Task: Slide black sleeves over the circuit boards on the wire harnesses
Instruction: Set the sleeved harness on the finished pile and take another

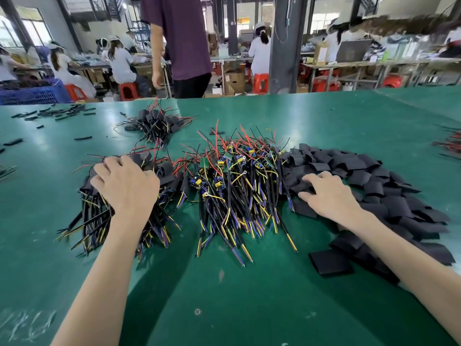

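A heap of wire harnesses with bare green circuit boards (237,181) lies in the middle of the green table (224,295). To its right spreads a pile of flat black sleeves (389,191). On the left lies a heap of harnesses wearing black sleeves (164,181). My left hand (124,186) rests palm down on that left heap, fingers curled over it. My right hand (329,196) lies on the near-left part of the sleeve pile, fingers spread and touching sleeves; none is visibly lifted.
A second small heap of sleeved harnesses (156,126) sits farther back. Thin black tube pieces (62,112) are scattered at the far left. A person in a purple shirt (182,46) stands at the table's far edge. A blue crate (35,92) is beyond it.
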